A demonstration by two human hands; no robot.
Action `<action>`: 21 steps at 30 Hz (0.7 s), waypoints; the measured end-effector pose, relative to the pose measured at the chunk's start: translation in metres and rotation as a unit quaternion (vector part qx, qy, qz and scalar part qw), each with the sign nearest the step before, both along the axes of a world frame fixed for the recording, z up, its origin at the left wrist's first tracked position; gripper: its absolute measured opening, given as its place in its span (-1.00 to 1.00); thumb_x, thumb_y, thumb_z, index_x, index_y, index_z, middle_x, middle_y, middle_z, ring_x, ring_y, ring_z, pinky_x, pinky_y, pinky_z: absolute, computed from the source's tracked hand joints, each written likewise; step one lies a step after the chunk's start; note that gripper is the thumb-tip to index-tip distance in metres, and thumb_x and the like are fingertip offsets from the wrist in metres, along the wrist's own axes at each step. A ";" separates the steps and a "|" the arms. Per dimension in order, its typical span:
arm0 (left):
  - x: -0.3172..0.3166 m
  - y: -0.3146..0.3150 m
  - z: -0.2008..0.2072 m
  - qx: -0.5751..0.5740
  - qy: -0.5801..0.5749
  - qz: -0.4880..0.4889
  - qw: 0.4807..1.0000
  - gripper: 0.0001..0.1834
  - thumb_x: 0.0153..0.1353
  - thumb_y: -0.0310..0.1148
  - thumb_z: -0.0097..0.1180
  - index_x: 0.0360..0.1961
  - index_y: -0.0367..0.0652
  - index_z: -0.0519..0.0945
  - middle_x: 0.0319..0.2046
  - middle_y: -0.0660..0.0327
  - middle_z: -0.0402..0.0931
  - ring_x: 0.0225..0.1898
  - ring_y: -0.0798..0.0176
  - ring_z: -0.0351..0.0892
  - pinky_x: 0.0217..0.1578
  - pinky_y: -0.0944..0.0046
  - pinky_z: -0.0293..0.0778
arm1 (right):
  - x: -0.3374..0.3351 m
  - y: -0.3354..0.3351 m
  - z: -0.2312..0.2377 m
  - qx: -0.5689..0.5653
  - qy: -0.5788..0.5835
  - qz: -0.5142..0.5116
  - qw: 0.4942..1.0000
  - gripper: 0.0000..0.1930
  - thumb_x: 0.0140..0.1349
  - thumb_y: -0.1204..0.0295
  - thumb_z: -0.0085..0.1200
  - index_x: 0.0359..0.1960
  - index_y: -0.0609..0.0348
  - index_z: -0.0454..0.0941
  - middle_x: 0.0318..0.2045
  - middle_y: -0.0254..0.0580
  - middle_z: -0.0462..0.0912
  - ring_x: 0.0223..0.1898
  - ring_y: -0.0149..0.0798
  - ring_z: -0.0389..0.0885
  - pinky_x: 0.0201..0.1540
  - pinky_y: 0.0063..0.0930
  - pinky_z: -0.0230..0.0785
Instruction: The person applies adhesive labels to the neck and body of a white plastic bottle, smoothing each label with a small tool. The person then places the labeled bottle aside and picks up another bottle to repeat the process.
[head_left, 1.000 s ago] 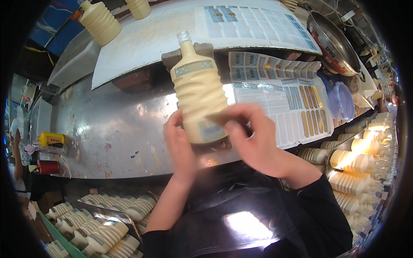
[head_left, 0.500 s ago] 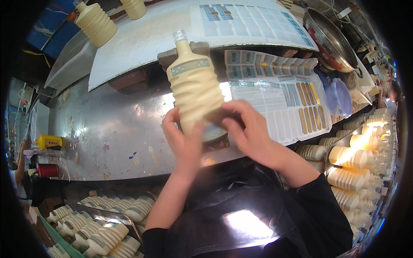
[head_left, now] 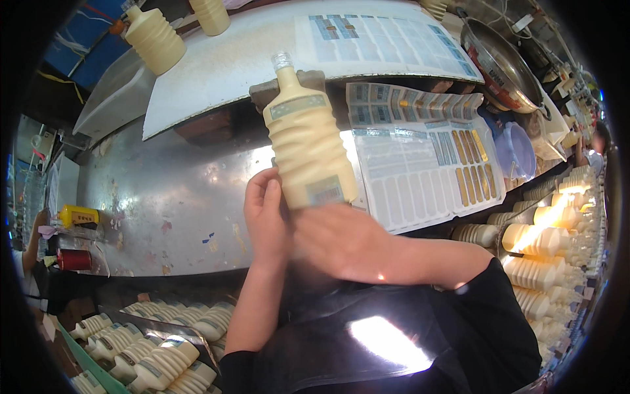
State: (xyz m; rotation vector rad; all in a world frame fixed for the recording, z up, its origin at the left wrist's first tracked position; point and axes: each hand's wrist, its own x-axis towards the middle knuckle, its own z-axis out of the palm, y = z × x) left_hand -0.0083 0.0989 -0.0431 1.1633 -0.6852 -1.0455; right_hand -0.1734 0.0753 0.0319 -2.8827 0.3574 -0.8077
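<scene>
A cream bottle (head_left: 307,141) with a rippled body and clear neck lies tilted back, its shoulder against a dark grey block (head_left: 264,94). One label (head_left: 298,105) sits at its shoulder; a second label (head_left: 325,190) with a barcode is on its lower front. My left hand (head_left: 266,210) is closed at the bottle's lower left edge, thumb and fingertips against its side. Across the bottle's base lies my right hand (head_left: 344,240), fingers pointing left and smeared by motion. Whether the right hand holds anything is hidden.
Right of the bottle lies a sheet of gold and blue labels (head_left: 426,164); another label sheet (head_left: 387,43) is on the white board (head_left: 230,59). A metal pan (head_left: 502,62) and purple tub (head_left: 515,151) stand right. Crated bottles (head_left: 161,361) fill the lower left, more bottles (head_left: 535,240) the right.
My right hand has moved down and left from the bottle's lower right side to across its base. The barcode label now shows on the lower front. My left thumb has drawn back to the side.
</scene>
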 end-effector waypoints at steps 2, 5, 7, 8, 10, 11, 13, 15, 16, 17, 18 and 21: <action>0.001 0.002 0.002 0.005 0.019 0.001 1.000 -0.68 0.54 -0.31 -0.11 0.14 -0.28 0.49 -0.02 0.17 0.52 0.05 0.32 0.46 0.16 0.26 0.38 | -0.001 0.003 0.005 0.026 0.001 -0.024 0.999 -0.79 0.10 0.46 0.10 -0.22 0.24 0.53 -0.46 -0.13 0.58 -0.35 -0.05 0.61 -0.29 -0.25 0.44; -0.010 0.005 0.010 0.000 0.007 0.023 1.000 -0.65 0.57 -0.25 -0.16 0.15 -0.27 0.49 -0.07 0.19 0.51 0.04 0.31 0.43 0.21 0.25 0.31 | -0.010 -0.016 0.024 0.115 0.008 -0.128 0.985 -0.87 0.21 0.42 0.14 -0.25 0.15 0.52 -0.51 -0.13 0.61 -0.44 0.02 0.65 -0.38 -0.14 0.45; -0.014 0.008 0.006 -0.020 -0.061 0.021 0.998 -0.59 0.58 -0.19 -0.20 0.21 -0.29 0.44 0.00 0.16 0.47 0.09 0.27 0.40 0.25 0.21 0.26 | -0.014 -0.027 0.017 0.083 -0.061 -0.223 0.969 -0.85 0.23 0.40 0.17 -0.18 0.08 0.57 -0.46 -0.14 0.64 -0.44 0.02 0.66 -0.38 -0.09 0.46; -0.017 0.009 0.004 -0.027 -0.103 0.026 0.994 -0.55 0.58 -0.15 -0.21 0.24 -0.30 0.40 0.03 0.14 0.44 0.12 0.25 0.38 0.26 0.21 0.24 | -0.015 -0.030 0.016 0.047 -0.105 -0.243 0.963 -0.83 0.24 0.40 0.17 -0.15 0.05 0.59 -0.45 -0.15 0.64 -0.45 0.01 0.66 -0.38 -0.08 0.46; -0.021 0.009 -0.003 -0.042 -0.187 0.035 0.981 -0.46 0.59 -0.06 -0.23 0.29 -0.32 0.33 0.11 0.09 0.38 0.16 0.21 0.34 0.28 0.20 0.21 | -0.016 -0.014 0.014 0.100 -0.076 -0.246 0.961 -0.73 0.21 0.42 0.26 -0.06 0.08 0.57 -0.42 -0.12 0.69 -0.44 0.00 0.67 -0.37 -0.14 0.48; -0.023 0.008 -0.006 -0.038 -0.214 0.040 0.975 -0.43 0.56 -0.04 -0.19 0.31 -0.33 0.30 0.12 0.07 0.36 0.17 0.18 0.33 0.29 0.18 0.20 | -0.016 -0.009 0.013 0.126 -0.062 -0.246 0.959 -0.68 0.20 0.42 0.30 -0.01 0.09 0.56 -0.40 -0.10 0.71 -0.44 0.00 0.67 -0.36 -0.18 0.48; -0.025 0.006 -0.010 -0.030 -0.268 0.050 0.962 -0.36 0.52 -0.01 -0.11 0.35 -0.35 0.24 0.14 0.03 0.32 0.18 0.13 0.31 0.30 0.16 0.17 | -0.019 -0.011 0.012 0.176 -0.058 -0.297 0.937 -0.69 0.24 0.37 0.29 -0.02 0.10 0.54 -0.43 -0.07 0.72 -0.47 0.01 0.68 -0.39 -0.17 0.50; -0.029 0.004 -0.006 -0.019 -0.390 0.067 0.918 -0.32 0.47 -0.02 -0.02 0.35 -0.37 0.23 0.12 0.00 0.31 0.17 0.09 0.30 0.29 0.13 0.17 | -0.026 -0.016 0.007 0.215 -0.069 -0.350 0.909 -0.71 0.29 0.31 0.25 -0.04 0.11 0.50 -0.47 -0.04 0.71 -0.49 0.04 0.69 -0.41 -0.18 0.51; -0.031 0.004 -0.004 -0.013 -0.448 0.076 0.891 -0.30 0.44 -0.03 0.02 0.35 -0.38 0.23 0.11 -0.01 0.31 0.16 0.07 0.29 0.29 0.12 0.17 | -0.028 -0.019 0.004 0.234 -0.075 -0.375 0.894 -0.71 0.32 0.28 0.23 -0.04 0.12 0.48 -0.49 -0.03 0.71 -0.50 0.05 0.70 -0.42 -0.18 0.52; -0.033 0.001 -0.002 -0.002 -0.437 0.080 0.896 -0.30 0.38 -0.09 0.08 0.34 -0.37 0.24 0.11 -0.02 0.30 0.17 0.03 0.29 0.29 0.06 0.15 | -0.025 -0.015 0.009 0.302 -0.095 -0.384 0.868 -0.69 0.32 0.28 0.24 -0.04 0.12 0.46 -0.49 -0.03 0.71 -0.49 0.06 0.70 -0.42 -0.19 0.52; -0.034 -0.002 -0.001 0.008 -0.425 0.083 0.901 -0.30 0.31 -0.14 0.13 0.33 -0.35 0.24 0.11 -0.03 0.30 0.17 -0.02 0.28 0.29 0.00 0.14 | -0.023 -0.012 0.011 0.367 -0.115 -0.390 0.836 -0.68 0.31 0.28 0.24 -0.03 0.12 0.45 -0.49 -0.03 0.71 -0.48 0.07 0.71 -0.41 -0.19 0.52; -0.033 -0.005 -0.004 0.012 -0.387 0.079 0.919 -0.32 0.26 -0.23 0.15 0.31 -0.33 0.26 0.11 -0.04 0.30 0.17 -0.05 0.28 0.28 -0.05 0.14 | -0.019 -0.004 -0.012 0.340 -0.063 -0.380 0.858 -0.64 0.33 0.28 0.21 0.04 0.11 0.40 -0.47 0.02 0.71 -0.45 0.15 0.70 -0.38 -0.11 0.50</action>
